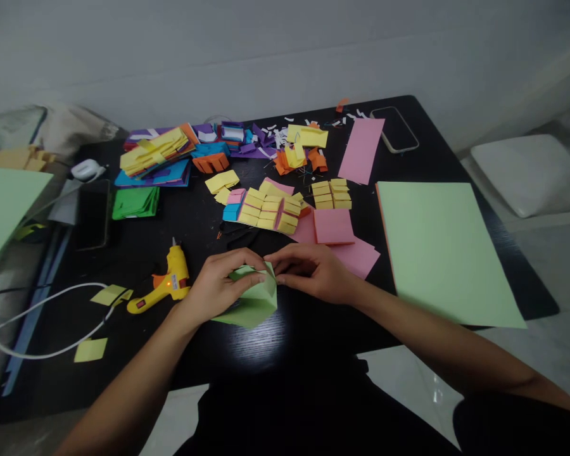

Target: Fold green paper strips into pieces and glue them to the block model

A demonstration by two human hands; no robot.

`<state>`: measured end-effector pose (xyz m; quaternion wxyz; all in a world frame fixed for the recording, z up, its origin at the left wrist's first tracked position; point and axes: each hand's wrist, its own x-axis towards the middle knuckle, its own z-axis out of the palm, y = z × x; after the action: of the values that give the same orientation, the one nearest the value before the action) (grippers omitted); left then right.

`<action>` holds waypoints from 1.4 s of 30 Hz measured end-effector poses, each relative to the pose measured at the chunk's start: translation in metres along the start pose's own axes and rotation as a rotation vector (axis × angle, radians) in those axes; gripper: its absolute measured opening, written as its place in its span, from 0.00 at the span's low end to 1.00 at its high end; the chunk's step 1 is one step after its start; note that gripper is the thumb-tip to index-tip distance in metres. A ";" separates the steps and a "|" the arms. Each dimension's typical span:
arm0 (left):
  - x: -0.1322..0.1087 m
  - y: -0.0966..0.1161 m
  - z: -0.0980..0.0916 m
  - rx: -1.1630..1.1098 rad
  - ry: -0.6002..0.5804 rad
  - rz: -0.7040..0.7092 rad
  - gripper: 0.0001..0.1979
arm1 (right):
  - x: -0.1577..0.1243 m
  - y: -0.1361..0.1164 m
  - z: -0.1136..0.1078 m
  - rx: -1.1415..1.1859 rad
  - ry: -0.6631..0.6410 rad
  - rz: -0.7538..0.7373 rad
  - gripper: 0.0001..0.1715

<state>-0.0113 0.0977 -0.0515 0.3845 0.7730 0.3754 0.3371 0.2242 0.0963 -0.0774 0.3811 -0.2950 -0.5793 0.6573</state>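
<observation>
A folded piece of light green paper (254, 307) is held up over the near part of the black table. My left hand (223, 285) grips it from the left, thumb on the near face and fingers behind the upper edge. At its upper right corner, my right hand (313, 272) pinches the edge between thumb and fingers. To the left of my left hand lies a yellow glue gun (171, 282), its small light glowing orange. Just beyond my hands sit a strip of folded yellow, pink and blue paper pieces (263, 212) and a pink paper block (333, 226).
Large light green sheets (446, 247) lie at the right. A pink strip (362, 152) and a phone (394, 130) are at the back right. Stacks of coloured paper (156, 152), green pieces (135, 202), another phone (93, 215) and a white cable (42, 356) occupy the left.
</observation>
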 end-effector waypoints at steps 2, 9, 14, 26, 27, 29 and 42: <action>0.000 0.000 0.000 0.006 0.005 -0.008 0.01 | 0.000 0.001 0.000 0.019 -0.001 0.001 0.22; 0.000 0.001 -0.001 0.023 0.014 -0.012 0.02 | 0.001 0.003 0.000 0.057 0.002 -0.002 0.21; -0.002 0.000 0.001 0.037 0.038 -0.037 0.02 | 0.000 0.002 0.001 0.050 0.014 -0.001 0.20; -0.005 -0.002 0.003 -0.025 0.053 -0.154 0.04 | -0.001 -0.005 0.002 -0.059 -0.001 0.000 0.18; -0.005 -0.002 0.003 -0.035 0.049 -0.169 0.05 | -0.002 -0.006 0.003 -0.064 -0.009 -0.010 0.20; -0.006 -0.003 0.003 -0.057 0.039 -0.201 0.06 | -0.002 -0.007 0.003 -0.078 -0.029 -0.043 0.25; -0.001 0.000 0.003 -0.129 0.027 -0.252 0.08 | -0.003 0.003 0.002 -0.478 0.023 -0.264 0.22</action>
<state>-0.0092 0.0955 -0.0529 0.4677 0.6887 0.4523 0.3200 0.2235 0.0921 -0.0807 0.3895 -0.3059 -0.7473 0.4430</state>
